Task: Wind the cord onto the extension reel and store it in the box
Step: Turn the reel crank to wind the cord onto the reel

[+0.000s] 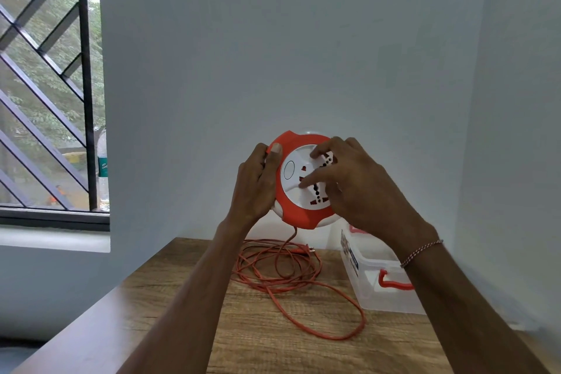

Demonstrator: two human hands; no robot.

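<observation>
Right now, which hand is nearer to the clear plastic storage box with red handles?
Right. The right hand is above the clear plastic storage box; the left hand is farther left, across the reel.

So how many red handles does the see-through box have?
2 show: one red handle on the box's near end, another at its far end, partly behind the right hand. Others may be hidden.

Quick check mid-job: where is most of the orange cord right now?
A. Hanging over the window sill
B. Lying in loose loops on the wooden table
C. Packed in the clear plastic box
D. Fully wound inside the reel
B: the orange cord lies in loose loops on the wooden table, one strand running up to the reel, which the left hand grips at its rim while the right hand has its fingers on the white face.
</observation>
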